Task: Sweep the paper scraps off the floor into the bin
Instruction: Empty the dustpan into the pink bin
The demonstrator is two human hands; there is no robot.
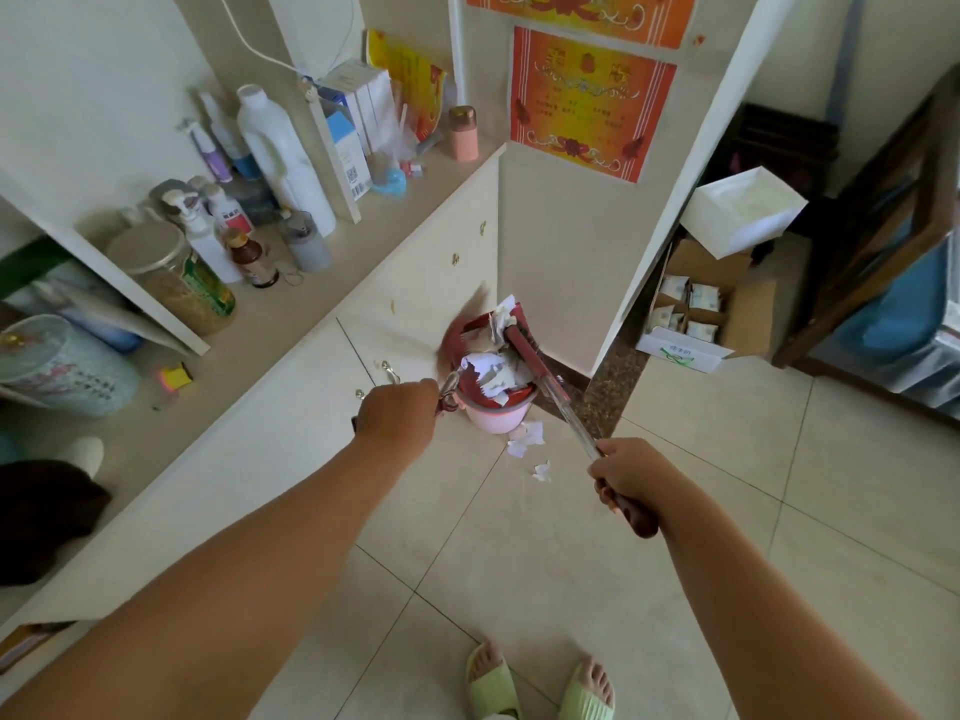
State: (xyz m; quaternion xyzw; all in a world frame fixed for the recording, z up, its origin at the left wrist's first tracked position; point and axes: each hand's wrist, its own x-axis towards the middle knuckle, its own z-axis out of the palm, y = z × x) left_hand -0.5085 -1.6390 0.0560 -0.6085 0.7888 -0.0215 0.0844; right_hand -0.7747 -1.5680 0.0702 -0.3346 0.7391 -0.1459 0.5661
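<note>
I've got my left hand [397,410] clamped on the broom [460,332] handle and my right hand [631,472] gripping the long dustpan [519,337] handle, with the pan tipped over the pink bin [498,415] so the paper slides in. Most of the scraps [491,368] are piled in the bin mouth, but a few stray bits [527,439] sit on the floor [571,563] just beside it, so I'd say one more sweep is needed.

tiled floor [597,589] bears pink bin [496,415], paper scraps [527,439].
</note>
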